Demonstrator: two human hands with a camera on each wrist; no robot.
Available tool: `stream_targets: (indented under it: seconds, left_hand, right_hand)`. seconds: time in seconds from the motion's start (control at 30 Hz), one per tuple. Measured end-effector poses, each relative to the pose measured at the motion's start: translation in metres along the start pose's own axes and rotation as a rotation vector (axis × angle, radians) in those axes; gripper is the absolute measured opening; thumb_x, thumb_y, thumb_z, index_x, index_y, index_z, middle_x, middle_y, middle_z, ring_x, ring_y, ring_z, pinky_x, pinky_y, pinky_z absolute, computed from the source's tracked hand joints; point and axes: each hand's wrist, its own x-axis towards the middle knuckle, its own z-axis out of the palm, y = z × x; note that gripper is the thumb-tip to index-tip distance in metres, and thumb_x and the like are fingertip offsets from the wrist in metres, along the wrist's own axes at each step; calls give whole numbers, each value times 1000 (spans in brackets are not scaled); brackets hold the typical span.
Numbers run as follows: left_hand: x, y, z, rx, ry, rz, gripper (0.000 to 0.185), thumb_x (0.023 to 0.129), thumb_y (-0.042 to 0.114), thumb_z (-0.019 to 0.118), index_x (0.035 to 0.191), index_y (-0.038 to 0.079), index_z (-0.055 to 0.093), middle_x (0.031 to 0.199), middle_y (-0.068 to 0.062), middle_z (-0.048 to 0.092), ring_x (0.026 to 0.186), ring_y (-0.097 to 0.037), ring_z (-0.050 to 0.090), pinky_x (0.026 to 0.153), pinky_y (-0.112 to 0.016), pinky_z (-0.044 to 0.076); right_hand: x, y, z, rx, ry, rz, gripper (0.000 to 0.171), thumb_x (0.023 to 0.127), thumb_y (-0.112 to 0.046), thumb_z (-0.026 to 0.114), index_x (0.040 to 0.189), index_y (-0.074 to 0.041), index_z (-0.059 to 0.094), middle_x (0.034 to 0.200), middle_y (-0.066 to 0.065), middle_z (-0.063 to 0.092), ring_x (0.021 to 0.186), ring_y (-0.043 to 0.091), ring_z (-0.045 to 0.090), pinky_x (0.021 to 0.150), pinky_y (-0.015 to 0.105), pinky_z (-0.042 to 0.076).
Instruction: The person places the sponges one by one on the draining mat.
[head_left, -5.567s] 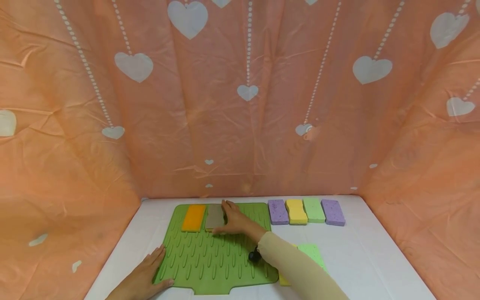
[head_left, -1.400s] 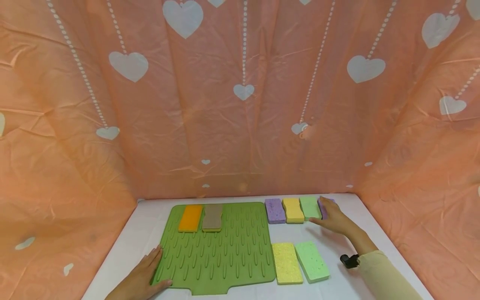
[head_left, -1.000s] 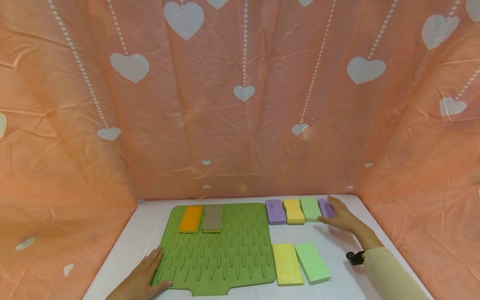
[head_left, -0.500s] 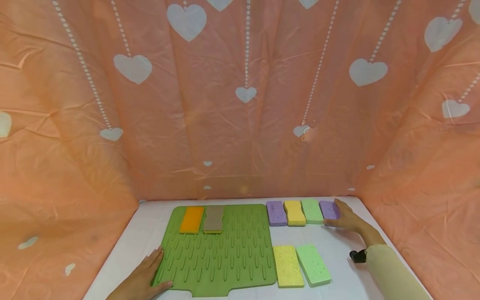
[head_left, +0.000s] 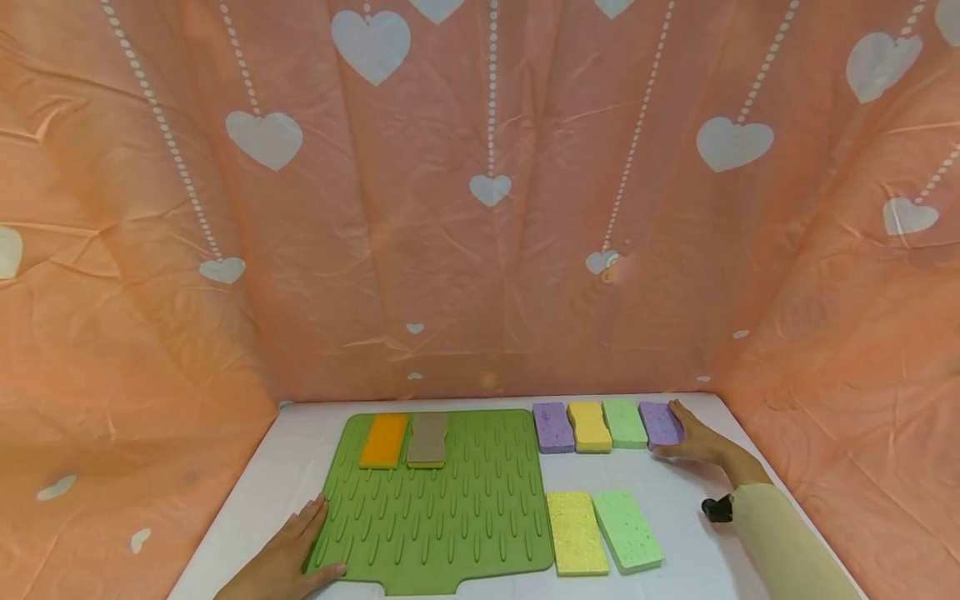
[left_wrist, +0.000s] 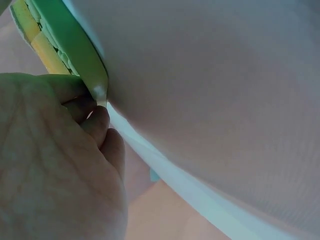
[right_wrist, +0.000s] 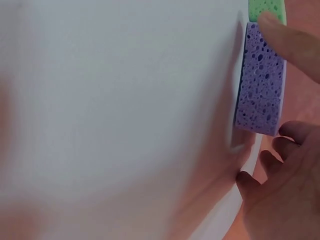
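Observation:
Along the back of the white table point(head_left: 690, 542) runs a row of sponges: purple point(head_left: 552, 427), yellow point(head_left: 589, 426), green point(head_left: 625, 422) and a second purple sponge point(head_left: 658, 423) point(right_wrist: 260, 95). My right hand point(head_left: 699, 439) point(right_wrist: 285, 150) holds that last purple sponge, which lies flat on the table, with the thumb point(right_wrist: 292, 42) at its side next to the green one and curled fingers at its outer side. My left hand point(head_left: 288, 560) point(left_wrist: 55, 165) rests flat on the front left corner of the ribbed green mat point(head_left: 435, 508) point(left_wrist: 75, 55).
An orange sponge point(head_left: 384, 440) and a grey-brown sponge point(head_left: 427, 439) lie side by side at the mat's back left. A yellow sponge point(head_left: 576, 533) and a green sponge point(head_left: 627, 530) lie right of the mat. Orange heart-print cloth point(head_left: 480, 208) walls in the table on three sides.
My right hand left the grey-brown sponge on the mat, crossed to the far right purple sponge, and slid from on top of it to round its right side. The left hand stayed put.

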Motion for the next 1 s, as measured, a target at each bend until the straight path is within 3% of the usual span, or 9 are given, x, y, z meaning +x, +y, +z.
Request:
stream_targets:
  seconds: [0.1, 0.23, 0.3, 0.4, 0.47, 0.53, 0.77, 0.87, 1.0]
  left_hand:
    - [0, 2, -2, 23, -8, -5, 106, 93, 56, 77, 156, -20, 36, 166, -37, 32, 151, -58, 34, 130, -39, 18]
    - [1, 2, -2, 51, -8, -3, 106, 93, 57, 77, 155, -20, 37, 165, -37, 33, 149, -60, 37, 116, -72, 36]
    - [1, 2, -2, 53, -10, -12, 107, 93, 58, 77, 156, -19, 37, 166, -36, 33, 149, -59, 36, 116, -72, 36]
    - [1, 3, -1, 66, -3, -1, 106, 93, 58, 77, 155, -19, 38, 165, -36, 34, 149, -58, 38, 116, -68, 37]
    - [0, 3, -1, 44, -3, -8, 106, 93, 57, 77, 156, -19, 38, 166, -36, 33, 151, -56, 36, 126, -51, 28]
    - [0, 3, -1, 48, -1, -9, 107, 93, 58, 77, 156, -18, 38, 166, -35, 33, 151, -56, 36, 125, -49, 27]
    - [1, 2, -1, 77, 1, -7, 107, 93, 58, 77, 156, -18, 38, 166, -36, 34, 150, -56, 38, 118, -67, 35]
    - [0, 2, 0, 59, 5, -5, 106, 93, 58, 77, 156, -18, 38, 167, -35, 34, 151, -55, 36, 128, -36, 19]
    - [-1, 2, 1, 20, 11, 12, 106, 93, 54, 79, 155, -20, 37, 166, -37, 32, 150, -58, 35, 102, 1, -12]
  right_hand:
    - [0, -1, 1, 26, -7, 12, 127, 86, -29, 90, 160, 22, 1, 163, 51, -2, 151, 70, 3, 121, 80, 9]
    - [2, -3, 0, 10, -13, 31, 129, 86, -34, 91, 161, 20, 0, 164, 49, -2, 151, 69, 4, 121, 80, 9]
    - [3, -3, -1, -3, -19, 44, 129, 87, -36, 90, 161, 19, 0, 165, 49, -1, 151, 69, 5, 121, 80, 10]
    - [3, -3, -1, 0, -24, 50, 128, 87, -34, 90, 161, 20, 0, 164, 49, 0, 151, 69, 7, 121, 80, 11]
    - [4, -2, -1, -2, -24, 52, 126, 87, -33, 89, 160, 21, 1, 164, 50, 2, 150, 69, 10, 121, 80, 12]
    - [4, -1, -1, -11, -21, 50, 125, 87, -33, 89, 160, 21, 3, 163, 50, 5, 149, 69, 12, 120, 80, 14]
    - [3, 0, -1, -51, 9, 39, 123, 86, -34, 91, 160, 21, 9, 160, 50, 14, 146, 69, 20, 120, 80, 19]
    - [2, 0, -1, -46, 17, 43, 123, 85, -33, 92, 159, 22, 11, 159, 49, 16, 146, 68, 22, 120, 80, 20]
    - [1, 0, 1, -57, 39, 31, 122, 85, -32, 92, 157, 24, 12, 159, 50, 16, 145, 68, 22, 120, 79, 20]
